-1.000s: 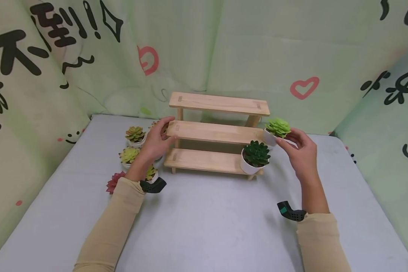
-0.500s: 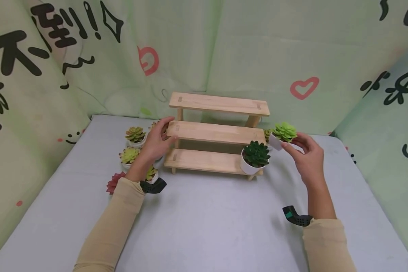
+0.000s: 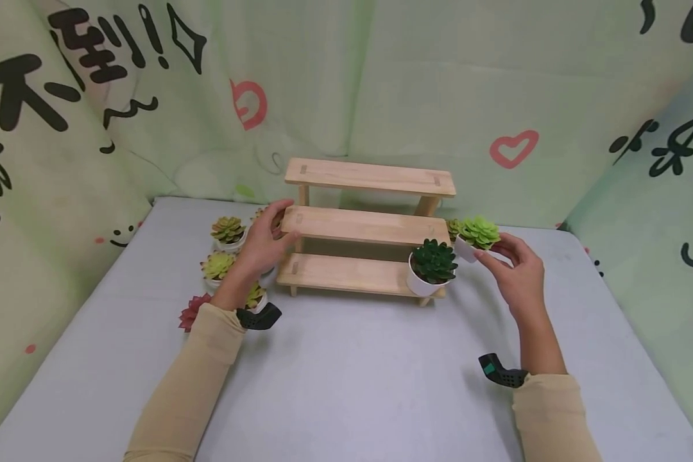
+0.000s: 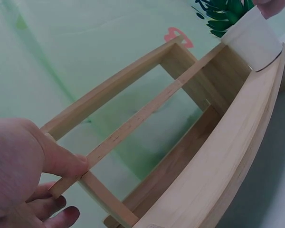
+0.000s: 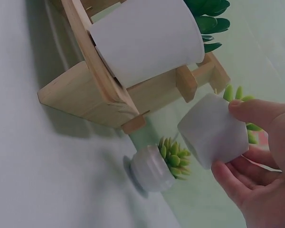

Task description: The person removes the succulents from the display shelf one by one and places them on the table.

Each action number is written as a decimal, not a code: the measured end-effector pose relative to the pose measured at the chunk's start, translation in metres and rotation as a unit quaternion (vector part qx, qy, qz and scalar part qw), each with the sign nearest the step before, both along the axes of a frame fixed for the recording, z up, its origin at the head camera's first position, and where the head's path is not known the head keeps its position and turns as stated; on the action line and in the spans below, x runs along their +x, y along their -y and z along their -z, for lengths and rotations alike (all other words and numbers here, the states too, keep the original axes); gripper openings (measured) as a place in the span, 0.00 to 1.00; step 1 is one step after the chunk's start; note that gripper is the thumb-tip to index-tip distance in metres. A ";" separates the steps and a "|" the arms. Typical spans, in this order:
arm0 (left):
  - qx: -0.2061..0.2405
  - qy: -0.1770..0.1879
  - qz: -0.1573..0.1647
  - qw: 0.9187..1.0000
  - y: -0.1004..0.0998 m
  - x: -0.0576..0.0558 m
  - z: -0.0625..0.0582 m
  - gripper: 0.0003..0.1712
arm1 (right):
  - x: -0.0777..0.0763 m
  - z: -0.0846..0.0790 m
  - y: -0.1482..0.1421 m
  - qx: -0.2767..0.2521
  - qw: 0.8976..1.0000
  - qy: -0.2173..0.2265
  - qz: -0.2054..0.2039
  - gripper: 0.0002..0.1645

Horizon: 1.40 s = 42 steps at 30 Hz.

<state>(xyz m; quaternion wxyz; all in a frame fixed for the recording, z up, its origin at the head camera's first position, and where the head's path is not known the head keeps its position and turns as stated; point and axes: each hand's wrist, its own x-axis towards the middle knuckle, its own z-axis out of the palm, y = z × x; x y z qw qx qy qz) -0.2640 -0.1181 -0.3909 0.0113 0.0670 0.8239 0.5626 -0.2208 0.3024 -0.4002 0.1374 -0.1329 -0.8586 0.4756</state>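
Observation:
A three-tier wooden stand (image 3: 369, 224) is on the table, and my left hand (image 3: 268, 237) grips the left end of its middle board. In the left wrist view the thumb (image 4: 66, 159) lies on that board with fingers below it. Beyond the stand's right end, my right hand (image 3: 516, 269) holds a white angular pot (image 5: 213, 130) by its sides, off the table and tilted. A bright green succulent (image 3: 479, 232) grows in it. On the lowest board's right end sits a white pot with a dark green succulent (image 3: 433, 262).
Another small potted succulent (image 5: 154, 166) stands on the table behind the held pot. Left of the stand are several potted succulents, among them a yellow-green one (image 3: 218, 264) and a red one (image 3: 193, 312), partly covered by my left arm. A printed curtain (image 3: 427, 96) surrounds the table (image 3: 346, 378).
My right hand has moved right with the bright green succulent's pot, away from the stand, then slightly back left. The small succulent behind it has come into sight. My left hand keeps its place.

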 end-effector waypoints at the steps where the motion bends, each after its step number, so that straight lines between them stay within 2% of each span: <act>1: 0.000 -0.001 0.000 1.000 0.000 0.000 0.000 0.35 | -0.006 0.010 -0.008 0.004 1.000 0.000 0.001 0.39; 3: -0.001 -0.002 -0.001 1.000 -0.001 0.000 0.000 0.35 | -0.015 0.030 -0.023 0.012 1.000 -0.004 -0.003 0.40; 7: -0.003 -0.002 -0.003 1.000 -0.001 0.000 -0.001 0.35 | -0.025 0.051 -0.037 0.021 1.000 -0.003 -0.008 0.42; 12: -0.001 -0.004 -0.001 1.000 0.000 0.001 -0.002 0.35 | -0.002 0.013 -0.007 0.009 0.999 0.029 -0.009 0.42; 14: 0.000 -0.004 0.002 1.000 0.000 0.001 -0.002 0.35 | 0.002 0.007 -0.003 0.018 0.999 0.039 -0.016 0.42; 16: 0.001 -0.002 0.002 1.000 -0.001 0.001 -0.003 0.35 | 0.001 0.009 -0.004 0.025 0.998 0.047 -0.020 0.43; 22: 0.001 -0.002 0.003 1.000 -0.001 0.002 -0.004 0.35 | -0.021 0.051 -0.034 0.064 0.996 0.050 -0.025 0.47; 24: 0.001 -0.001 0.003 1.000 -0.001 0.002 -0.003 0.35 | -0.026 0.060 -0.040 0.069 0.995 0.057 -0.031 0.49; 26: 0.001 0.001 0.002 1.000 0.000 0.002 -0.003 0.35 | -0.023 0.056 -0.036 0.065 0.995 0.066 -0.036 0.51; 29: -0.001 0.006 -0.001 1.000 0.000 0.001 -0.002 0.35 | -0.012 0.038 -0.025 0.047 0.994 0.081 -0.055 0.50; 33: 0.000 0.010 -0.003 1.000 0.000 0.001 -0.002 0.34 | 0.000 0.019 -0.011 0.038 0.993 0.100 -0.059 0.47; 36: 0.000 0.011 -0.003 1.000 0.000 0.001 -0.003 0.34 | 0.003 0.015 -0.008 0.040 0.992 0.108 -0.058 0.48; 42: 0.001 0.010 -0.002 1.000 0.000 0.002 -0.003 0.34 | 0.002 0.019 -0.011 0.039 0.991 0.112 -0.063 0.46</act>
